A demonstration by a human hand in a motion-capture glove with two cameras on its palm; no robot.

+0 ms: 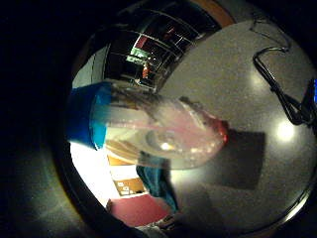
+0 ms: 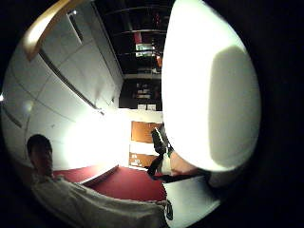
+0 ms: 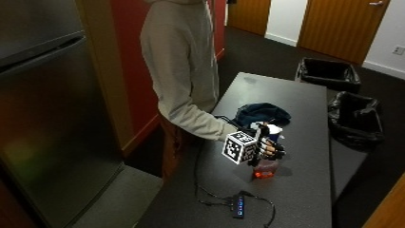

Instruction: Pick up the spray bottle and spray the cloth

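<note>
Dark grey table (image 3: 297,185) is standing between a red wall and two black bins (image 3: 342,95), and we are noting a person in a pale hooded top at its long side. We are observing the right forearm reaching out over the tabletop, with the gloved right hand (image 3: 265,144) raised above the surface, fingers curling round the spray bottle (image 3: 267,154) and gripping it upright. We are recording the bottle as clear with a reddish base, hanging just above the table. In the little-finger palm view the bottle's body (image 1: 168,136) is filling the centre. A dark blue cloth (image 3: 263,114) is lying bunched on the table just beyond the hand.
</note>
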